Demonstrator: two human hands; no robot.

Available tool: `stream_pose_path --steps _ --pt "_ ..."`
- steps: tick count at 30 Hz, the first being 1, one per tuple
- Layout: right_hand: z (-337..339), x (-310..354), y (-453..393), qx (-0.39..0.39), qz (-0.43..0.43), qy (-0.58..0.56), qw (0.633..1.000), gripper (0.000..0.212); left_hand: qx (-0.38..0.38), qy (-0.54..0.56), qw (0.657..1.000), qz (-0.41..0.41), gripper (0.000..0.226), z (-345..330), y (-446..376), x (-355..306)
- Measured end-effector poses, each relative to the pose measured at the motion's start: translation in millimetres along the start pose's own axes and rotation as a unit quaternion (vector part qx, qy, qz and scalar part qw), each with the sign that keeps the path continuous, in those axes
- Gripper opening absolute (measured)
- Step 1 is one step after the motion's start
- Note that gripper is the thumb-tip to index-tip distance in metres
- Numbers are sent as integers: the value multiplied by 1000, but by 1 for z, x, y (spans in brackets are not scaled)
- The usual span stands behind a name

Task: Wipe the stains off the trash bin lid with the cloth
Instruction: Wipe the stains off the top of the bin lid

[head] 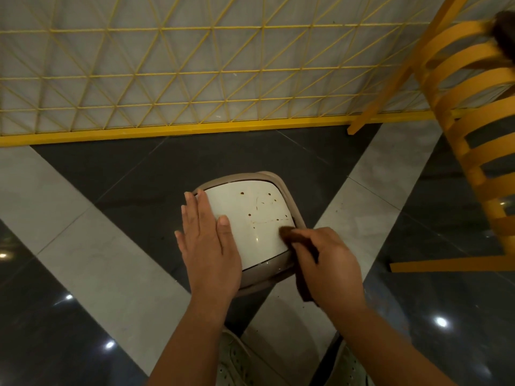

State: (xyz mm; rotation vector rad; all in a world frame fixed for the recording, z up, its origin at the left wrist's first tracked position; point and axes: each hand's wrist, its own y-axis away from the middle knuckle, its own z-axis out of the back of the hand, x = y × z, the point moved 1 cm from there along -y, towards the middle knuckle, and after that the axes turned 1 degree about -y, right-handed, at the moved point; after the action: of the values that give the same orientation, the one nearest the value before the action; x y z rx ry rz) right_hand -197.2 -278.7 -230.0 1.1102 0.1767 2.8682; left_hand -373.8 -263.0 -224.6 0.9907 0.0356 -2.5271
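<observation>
A small beige trash bin stands on the floor below me, and its white lid (pixel 252 218) carries several brown spots and thin streaks. My left hand (pixel 207 240) lies flat on the lid's left side, fingers straight. My right hand (pixel 331 263) grips a dark brown cloth (pixel 291 235) whose bunched end touches the lid's right edge. The rest of the cloth hangs down under my palm beside the bin.
A yellow wire-mesh fence (pixel 195 79) with a yellow base rail runs behind the bin. A yellow slatted chair (pixel 473 135) stands at the right. The floor has dark glossy tiles and pale stone bands. My shoes (pixel 237 363) show at the bottom.
</observation>
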Motion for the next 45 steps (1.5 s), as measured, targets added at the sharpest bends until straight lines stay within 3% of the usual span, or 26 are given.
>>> stream_pose_path --steps 5,11,13,19,26,28,34,39,42,45 --pt "-9 46 5 6 150 56 987 31 -1 6 1000 -8 63 0 0 0" --pt "1 7 -18 -2 22 5 1000 26 0 5 1000 -2 68 0 0 2" --pt "4 1 -5 -2 25 18 1000 23 0 5 1000 -6 70 0 0 1" --pt "-8 53 -8 -1 207 68 976 32 5 0 1000 -17 61 1 0 0" --pt "-2 19 -29 -13 19 14 1000 25 5 -2 1000 -9 62 2 1 -1" --pt "3 12 -13 -15 27 3 1000 22 -2 -3 1000 -9 61 1 1 -2" --pt "-14 66 -31 -10 179 60 982 29 1 1 1000 -19 58 1 1 0" --pt "-17 63 -84 -26 107 42 993 23 0 -1 1000 -17 61 1 0 2" --pt "-13 35 -71 -21 12 29 999 25 -10 -6 1000 -10 64 0 2 0" --pt "-7 31 -34 -41 51 19 998 24 -13 -4 1000 -8 59 0 1 -2"
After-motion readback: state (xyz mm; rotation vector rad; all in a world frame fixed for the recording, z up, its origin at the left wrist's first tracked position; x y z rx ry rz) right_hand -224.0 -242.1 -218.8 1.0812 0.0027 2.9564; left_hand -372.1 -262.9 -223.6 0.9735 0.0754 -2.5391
